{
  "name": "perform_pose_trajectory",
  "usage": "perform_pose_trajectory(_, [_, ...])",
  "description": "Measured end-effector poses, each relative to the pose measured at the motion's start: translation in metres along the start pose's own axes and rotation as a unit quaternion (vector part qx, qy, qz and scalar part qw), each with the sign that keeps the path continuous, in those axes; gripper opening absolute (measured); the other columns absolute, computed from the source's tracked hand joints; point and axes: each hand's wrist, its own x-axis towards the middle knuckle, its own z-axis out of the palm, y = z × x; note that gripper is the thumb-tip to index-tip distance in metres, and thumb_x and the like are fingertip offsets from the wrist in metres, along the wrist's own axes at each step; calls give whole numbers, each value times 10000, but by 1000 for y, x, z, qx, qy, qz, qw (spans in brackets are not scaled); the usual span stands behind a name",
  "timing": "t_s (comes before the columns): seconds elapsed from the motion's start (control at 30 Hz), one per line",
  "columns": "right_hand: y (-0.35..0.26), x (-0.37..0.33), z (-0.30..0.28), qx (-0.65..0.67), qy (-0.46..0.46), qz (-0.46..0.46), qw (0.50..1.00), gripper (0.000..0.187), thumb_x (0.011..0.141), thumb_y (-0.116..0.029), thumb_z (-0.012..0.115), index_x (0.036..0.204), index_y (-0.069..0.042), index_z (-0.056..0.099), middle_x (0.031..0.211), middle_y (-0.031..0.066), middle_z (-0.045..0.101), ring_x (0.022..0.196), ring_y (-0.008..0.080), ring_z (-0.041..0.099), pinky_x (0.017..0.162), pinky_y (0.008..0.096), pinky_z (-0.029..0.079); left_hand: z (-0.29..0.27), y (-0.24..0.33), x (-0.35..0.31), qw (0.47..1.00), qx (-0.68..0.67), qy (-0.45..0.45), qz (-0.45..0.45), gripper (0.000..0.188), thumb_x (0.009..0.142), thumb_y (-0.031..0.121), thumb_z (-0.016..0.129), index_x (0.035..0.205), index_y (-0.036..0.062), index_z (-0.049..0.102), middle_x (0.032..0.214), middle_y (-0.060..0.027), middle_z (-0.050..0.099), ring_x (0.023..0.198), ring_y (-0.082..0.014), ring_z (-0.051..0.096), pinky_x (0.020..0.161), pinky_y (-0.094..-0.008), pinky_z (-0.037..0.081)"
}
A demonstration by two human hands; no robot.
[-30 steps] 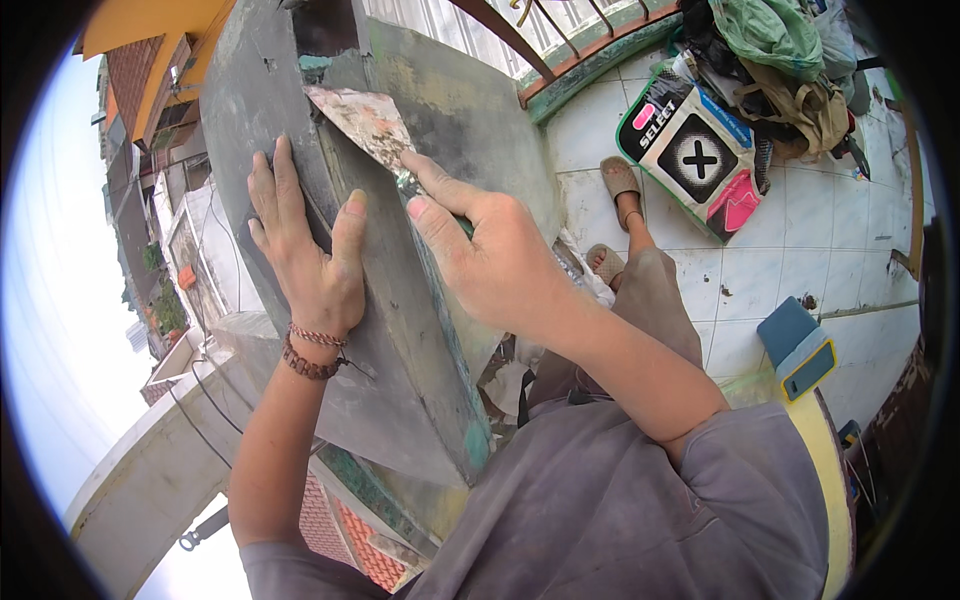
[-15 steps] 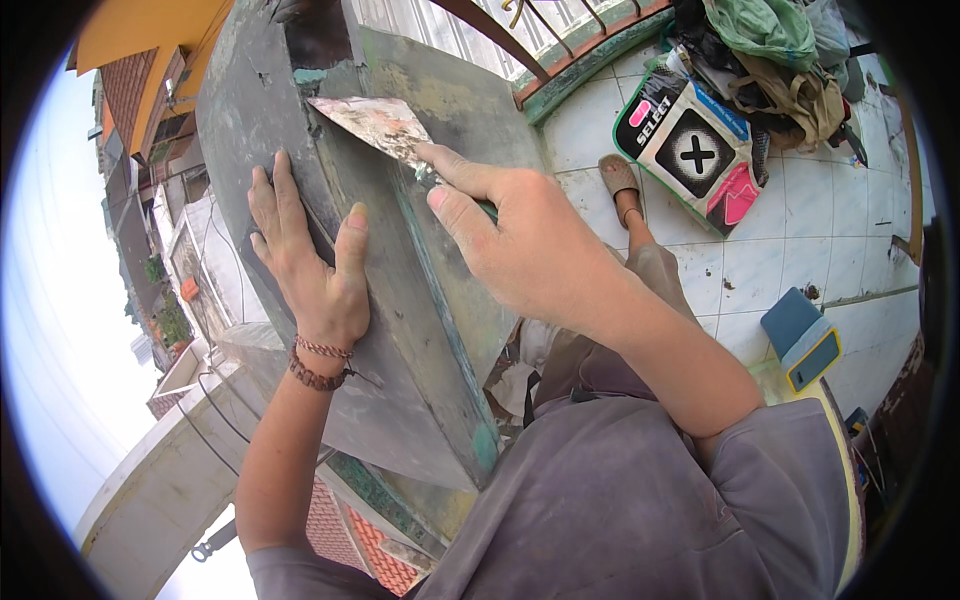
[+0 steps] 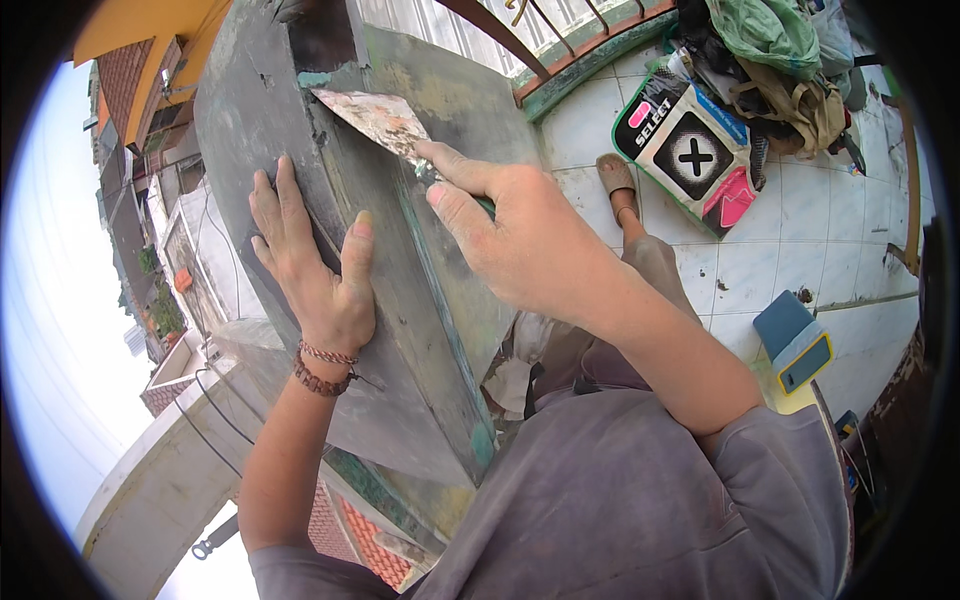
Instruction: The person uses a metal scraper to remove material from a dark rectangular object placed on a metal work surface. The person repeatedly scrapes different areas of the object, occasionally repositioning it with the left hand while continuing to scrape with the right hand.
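Observation:
My right hand [image 3: 510, 225] is wrapped round the handle of a putty knife [image 3: 378, 122]. Its wide blade is smeared with whitish and reddish residue, and its edge lies against the upper part of a ridge on a large grey panel [image 3: 400, 400]. Most of the handle is hidden in my fist. To the left, my left hand [image 3: 318, 265] rests flat on the grey surface, fingers stretched out and thumb apart, holding nothing. A greenish strip runs down the panel to the right of that hand.
White floor tiles [image 3: 790, 220] lie at the right. On them are a bag with a cross pattern [image 3: 695, 150], a heap of plastic bags [image 3: 770, 40] and a blue case with a yellow-edged phone [image 3: 805, 360]. A railing [image 3: 590, 65] stands behind; rooftops lie beyond the left edge.
Almost nothing differs. The view has shifted slightly, and both hands and the putty knife keep nearly the same places on the panel.

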Motion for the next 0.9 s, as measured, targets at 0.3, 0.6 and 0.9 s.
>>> perform_pose_trajectory(0.3, [-1,1,-10,-50,-10,-8,999,454,1041,-191,543,1421,57,543,1252,278,675,1147,271,682,983,328,495,1,1,-1,1000,-6,1,5,913,903,489,638,1630,81,266,1678,-249,205,1560,-458,141,1194,-675,46])
perform_pose_trajectory(0.6, [-23,-2,-24,-49,-76,81,993,447,1042,-180,554,1422,56,543,1261,282,685,1158,211,663,998,311,481,-2,5,1,1000,-5,-1,5,927,883,451,658,1624,53,266,1670,-268,210,1558,-466,144,1197,-667,46])
perform_pose_trajectory(0.9, [-6,4,-10,-19,-16,-13,1000,458,1063,-211,538,1441,48,529,1173,246,718,929,111,625,879,290,502,-3,9,2,1000,-6,-5,0,938,866,428,665,1621,40,267,1673,-271,201,1565,-455,128,1203,-656,34])
